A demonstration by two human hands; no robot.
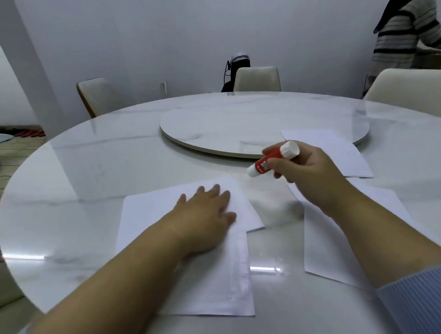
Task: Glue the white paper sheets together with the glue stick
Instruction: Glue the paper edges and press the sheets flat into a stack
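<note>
Two overlapped sheets point(193, 247) lie at the near left of the round marble table point(83, 163), the upper one skewed so its right corner juts past the lower one's edge, and the left hand point(204, 215) rests on them palm down with fingers spread flat. That posture looks like pressing: it pins the paper against the slick tabletop and, I judge, sets a joint where the two pieces overlap. A faint wrinkled strip runs down the right margin of the lower sheet, which may be a glued band, though the blur there leaves this uncertain. The right hand point(306, 176) is raised clear of the table, fingers curled around the red barrel of the glue stick point(273, 159); thumb and forefinger pinch it near the middle. Both white ends of the stick show, and I cannot tell whether the cap is on. Holding it aloft keeps any sticky tip off the marble and ready for another pass. A third sheet point(349, 236) lies under the right forearm, and a fourth sheet point(338, 153) sits farther off, its far edge tucked against the lazy Susan point(237, 124). Both are apart from the pressed pair, probably waiting their turn to be joined.
</note>
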